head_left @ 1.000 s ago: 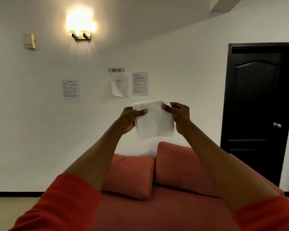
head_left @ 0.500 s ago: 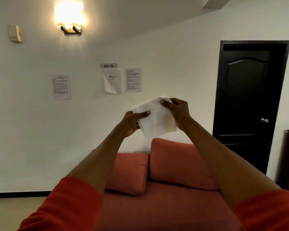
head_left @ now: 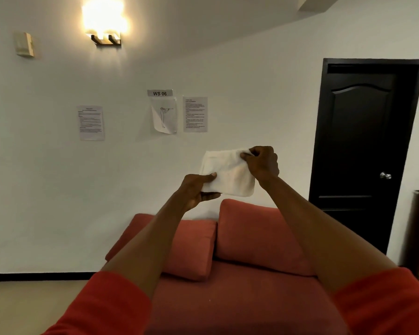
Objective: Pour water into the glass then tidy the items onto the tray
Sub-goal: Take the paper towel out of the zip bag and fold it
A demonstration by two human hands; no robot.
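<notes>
The cloth (head_left: 228,176) is up in the air in front of you, a folded white square held between your two hands, well above the couch (head_left: 228,298) and its two cushions (head_left: 259,235). It hangs tilted: its long axis runs from lower left to upper right, so one corner is high and the opposite one low.

Your right hand (head_left: 261,163) pinches the upper right corner, fingers curled tight over the fold. Your left hand (head_left: 196,189) pinches the lower left edge, thumb on the near face and fingers behind. Both hands grip the cloth; neither is free.

What matters for the next move is that the cloth lies between the hands, with the right hand higher and farther out and the left lower and nearer to you. To fold or flatten it, I'd judge you need to bring those two corners level or together along that diagonal.

No glass, water or tray shows here, so you cannot tell from this view how far the pouring has got, or which way the tray lies. You are facing the wall (head_left: 46,189), with its papers (head_left: 91,123) and lamp (head_left: 104,22), and the dark door (head_left: 363,146) is off to the right.
</notes>
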